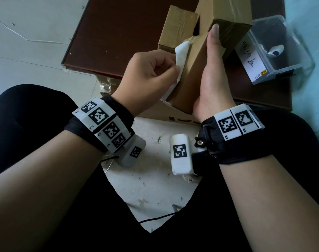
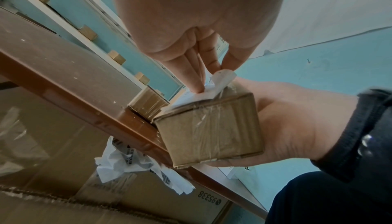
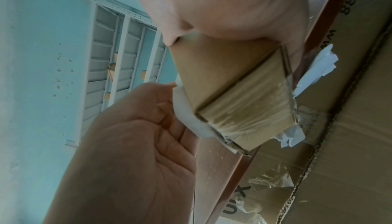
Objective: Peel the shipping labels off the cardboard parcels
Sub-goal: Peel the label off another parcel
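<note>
The right hand (image 1: pixel 212 73) cradles a small cardboard parcel (image 1: pixel 188 77), a plain brown rectangular block, its end face wrapped in glossy, wrinkled clear tape. The palm lies flat along one long side and the fingers stretch straight up that face, pressed together, the index fingertip (image 1: pixel 215 27) reaching past the box's far end. The parcel sits between the two hands, held in the air above the dark brown board (image 1: pixel 118 33).

The left hand (image 1: pixel 147 77) is curled into a loose fist against the opposite long side. Its thumb and fingertips pinch a white shipping label (image 1: pixel 182 53), thin matte paper partly lifted from the cardboard and bowed outward in a soft curl, just beside the knuckles. From the left wrist view the fingertips (image 2: pixel 197 86) press the paper's raised edge (image 2: pixel 222 76) at the box's upper corner; the lower part of the label lies along the cardboard.

Beyond the fingertips, two more taped brown parcels (image 1: pixel 176 28) stand on the board, one tall and one lying at a tilt. To the right of them sits a clear, rigid plastic bin (image 1: pixel 282 50) with a white handwritten card on its side. Below the hands, crumpled white peeled labels (image 2: pixel 135 165) with barcode print lie against a large corrugated carton (image 2: pixel 63 160).
</note>
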Available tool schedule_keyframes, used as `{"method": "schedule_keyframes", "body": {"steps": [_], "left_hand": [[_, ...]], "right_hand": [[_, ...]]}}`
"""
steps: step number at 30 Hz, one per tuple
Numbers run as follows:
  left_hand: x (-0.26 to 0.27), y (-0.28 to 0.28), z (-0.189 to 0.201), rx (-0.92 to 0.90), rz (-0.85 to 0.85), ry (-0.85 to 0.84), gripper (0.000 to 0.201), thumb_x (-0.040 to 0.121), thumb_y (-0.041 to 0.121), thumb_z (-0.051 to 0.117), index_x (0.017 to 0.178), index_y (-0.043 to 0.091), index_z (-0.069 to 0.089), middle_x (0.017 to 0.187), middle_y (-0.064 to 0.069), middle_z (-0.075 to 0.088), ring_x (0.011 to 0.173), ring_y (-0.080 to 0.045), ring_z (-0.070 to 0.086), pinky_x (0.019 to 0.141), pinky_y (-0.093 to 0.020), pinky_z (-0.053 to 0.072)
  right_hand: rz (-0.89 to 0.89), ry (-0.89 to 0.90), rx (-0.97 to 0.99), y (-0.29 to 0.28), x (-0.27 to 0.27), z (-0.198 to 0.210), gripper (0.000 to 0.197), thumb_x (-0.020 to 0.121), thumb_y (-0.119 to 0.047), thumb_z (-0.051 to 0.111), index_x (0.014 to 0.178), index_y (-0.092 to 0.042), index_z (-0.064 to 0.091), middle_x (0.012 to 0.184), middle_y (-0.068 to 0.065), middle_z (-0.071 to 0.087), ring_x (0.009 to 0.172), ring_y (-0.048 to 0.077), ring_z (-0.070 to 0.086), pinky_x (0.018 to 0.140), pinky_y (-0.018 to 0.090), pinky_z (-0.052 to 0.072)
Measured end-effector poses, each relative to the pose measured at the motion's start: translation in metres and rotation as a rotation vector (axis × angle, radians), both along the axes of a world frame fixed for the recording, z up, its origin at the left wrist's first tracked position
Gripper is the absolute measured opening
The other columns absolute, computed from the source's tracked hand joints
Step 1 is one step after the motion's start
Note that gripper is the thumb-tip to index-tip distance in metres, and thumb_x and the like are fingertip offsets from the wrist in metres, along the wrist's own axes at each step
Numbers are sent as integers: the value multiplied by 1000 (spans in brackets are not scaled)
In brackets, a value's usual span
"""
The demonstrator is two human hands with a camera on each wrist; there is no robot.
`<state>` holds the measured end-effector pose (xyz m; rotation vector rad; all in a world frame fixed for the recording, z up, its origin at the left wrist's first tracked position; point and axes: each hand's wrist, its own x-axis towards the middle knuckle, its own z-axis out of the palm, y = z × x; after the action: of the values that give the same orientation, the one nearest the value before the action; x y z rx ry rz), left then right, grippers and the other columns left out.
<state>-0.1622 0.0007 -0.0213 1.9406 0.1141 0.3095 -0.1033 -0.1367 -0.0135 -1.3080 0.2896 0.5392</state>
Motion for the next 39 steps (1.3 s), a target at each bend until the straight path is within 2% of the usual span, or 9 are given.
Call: {"method": "schedule_keyframes", "body": {"steps": [4, 8, 14, 19, 24, 31, 34, 36, 39], "left_hand": [[-1, 1, 1, -11, -2, 10, 25, 96, 12, 63, 80, -7, 67, 85, -24, 71, 63, -18, 56, 58, -27, 44], [-1, 0, 1, -37, -4, 15, 25, 96, 10, 63, 80, -8, 66, 86, -25, 72, 63, -18, 57, 58, -27, 45], [0, 1, 2, -102, 8, 34, 21, 97, 6, 63, 83, -8, 71, 93, -22, 76, 64, -10, 61, 59, -21, 48], [1, 2, 1, -122, 10, 27, 22, 95, 6, 62, 81, -7, 70, 89, -19, 76, 65, -8, 60, 60, -21, 47], [2, 2, 1, -168, 12, 33, 21, 93, 5, 61, 74, -3, 68, 77, -11, 71, 61, -5, 54, 60, -20, 43], [2, -1, -1, -156, 44, 35, 28, 97, 10, 62, 77, -10, 66, 81, -24, 70, 66, -18, 55, 61, -26, 45], [0, -5, -2, -138, 12, 12, 35, 102, 20, 64, 76, -2, 67, 91, -24, 74, 73, -14, 58, 65, -24, 45], [-1, -5, -2, -137, -25, -8, 39, 100, 31, 72, 80, -2, 69, 95, -17, 77, 81, -9, 66, 70, -25, 52], [0, -1, -5, -92, -66, -25, 36, 87, 35, 86, 79, 5, 70, 116, -5, 78, 106, -9, 74, 88, -40, 64]], "right_hand": [[-3, -7, 18, -1, 0, -2, 87, 86, -86, 61, 145, -23, 67, 131, 5, 80, 118, 27, 79, 106, 57, 60], [-5, 0, 18, 1, 1, -4, 105, 67, -92, 67, 146, -24, 66, 132, 5, 79, 119, 29, 78, 107, 57, 59], [2, -8, 34, 0, 2, -5, 102, 71, -91, 65, 147, -24, 65, 133, 6, 79, 120, 29, 78, 106, 58, 59], [1, -10, 35, 1, 3, -5, 104, 68, -92, 65, 147, -24, 65, 133, 6, 79, 120, 30, 78, 107, 59, 58], [5, -19, 37, 0, 0, -3, 90, 85, -88, 58, 149, -24, 63, 135, 6, 78, 122, 28, 77, 108, 58, 59], [-12, -1, 71, 2, -2, 0, 90, 89, -86, 56, 151, -21, 63, 136, 8, 77, 124, 30, 76, 111, 59, 57], [-38, 4, 74, 1, -2, 1, 81, 99, -84, 49, 145, -20, 66, 131, 9, 79, 118, 28, 79, 108, 57, 60], [-40, 28, 70, 3, -2, 1, 86, 94, -88, 51, 143, -19, 67, 129, 11, 80, 117, 31, 79, 107, 59, 60], [-80, 53, 58, 5, -2, 2, 86, 94, -88, 52, 144, -19, 68, 125, 12, 81, 114, 31, 80, 104, 58, 62]]}}
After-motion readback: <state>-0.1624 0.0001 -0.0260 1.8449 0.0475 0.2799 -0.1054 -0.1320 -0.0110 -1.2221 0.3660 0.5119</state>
